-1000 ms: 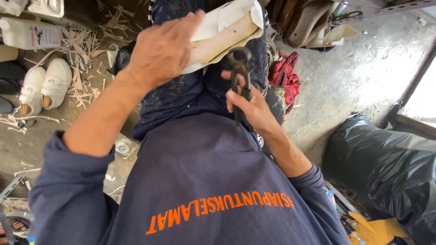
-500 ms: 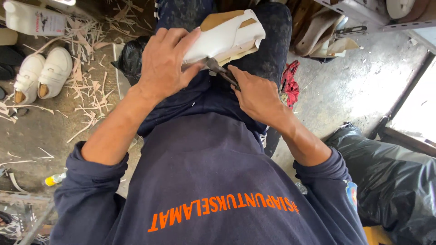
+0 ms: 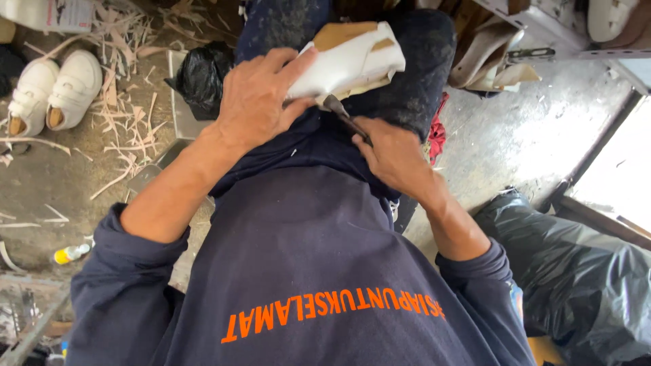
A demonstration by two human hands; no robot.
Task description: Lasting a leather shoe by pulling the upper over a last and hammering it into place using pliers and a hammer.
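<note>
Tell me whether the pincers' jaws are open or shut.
Cannot tell: the pincers press their head against the white shoe upper, jaws hidden; the right hand covers the handles.

A shoemaking workshop, judging by finished white shoes (image 3: pixel 54 88) at upper left, pale offcut strips (image 3: pixel 129 146) strewn over bare concrete floor (image 3: pixel 502 146), cut leather pieces (image 3: pixel 491 57) at upper right, black bags (image 3: pixel 583 271) at lower right

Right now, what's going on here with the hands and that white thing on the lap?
A seated person presses the left hand down on a white shoe upper resting on the lap. The right hand grips dark pincers, whose head meets the upper's near edge. A finished pair of white shoes sits on the floor among trimmings.
</note>
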